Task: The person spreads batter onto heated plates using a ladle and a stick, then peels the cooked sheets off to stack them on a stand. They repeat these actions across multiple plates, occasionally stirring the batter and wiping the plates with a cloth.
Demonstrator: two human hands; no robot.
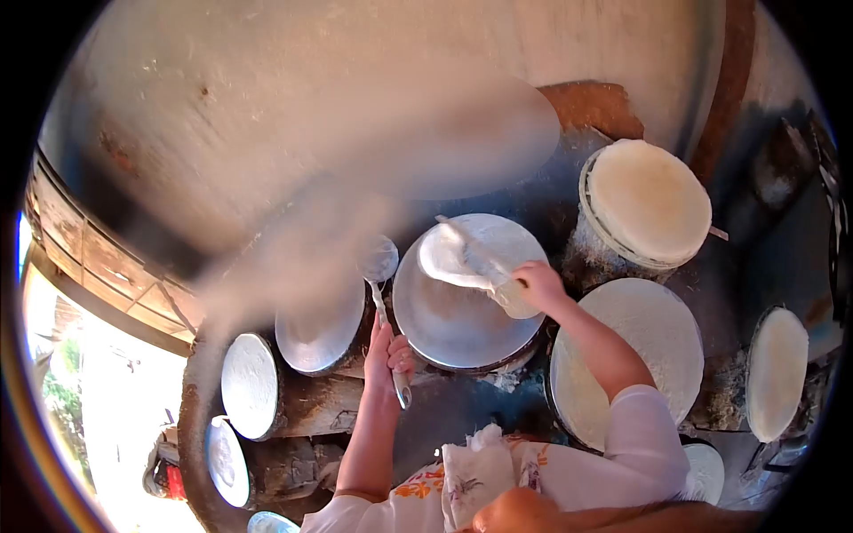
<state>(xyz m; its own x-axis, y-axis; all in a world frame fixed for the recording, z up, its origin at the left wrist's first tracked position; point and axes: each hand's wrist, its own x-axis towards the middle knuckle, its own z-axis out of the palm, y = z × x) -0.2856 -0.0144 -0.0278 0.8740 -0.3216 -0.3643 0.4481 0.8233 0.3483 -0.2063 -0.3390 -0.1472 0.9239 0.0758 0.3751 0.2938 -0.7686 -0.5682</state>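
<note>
No readable text or labels.

Two hands (pixel 389 355), one ladle (pixel 380 302) and at least nine round vessels (pixel 444 329) show.

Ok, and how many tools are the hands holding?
2: a ladle in the left hand, and a thin stick in the right hand, at the white sheet. Anything smaller inside a grip could be hidden.
</note>
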